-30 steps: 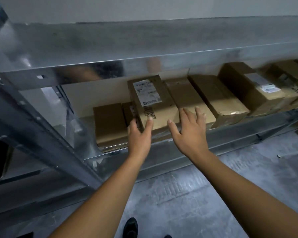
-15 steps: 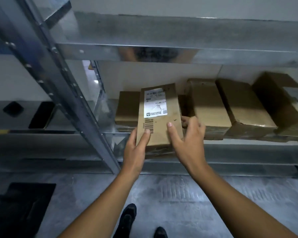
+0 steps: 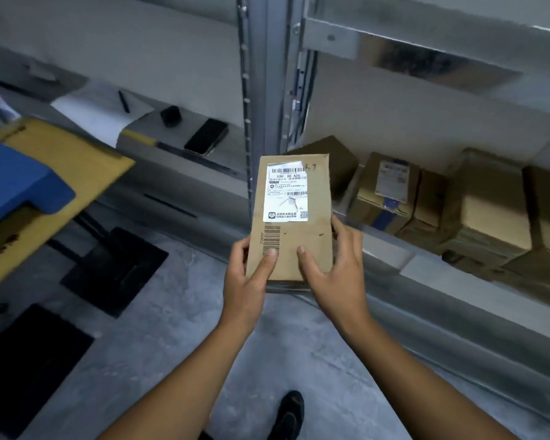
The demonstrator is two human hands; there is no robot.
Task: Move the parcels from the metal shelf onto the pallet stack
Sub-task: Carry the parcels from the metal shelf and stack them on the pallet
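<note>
The parcel [image 3: 291, 223] is in the middle of the frame, in the air beside the shelf [image 3: 458, 315] at the right. Our left hand [image 3: 246, 281] and right hand [image 3: 337, 274] grip its near end, thumbs on top, so it cannot slip. More boxes [image 3: 385, 198] wait there.

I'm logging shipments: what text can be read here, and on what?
"530- D5 A26": white shipping label on the held flat brown cardboard parcel.
"67": handwritten by that parcel's top right corner.
Label's fine print, code beside the printed barcode, sticker on the shelved brown cardboard box: too blurred.
</note>
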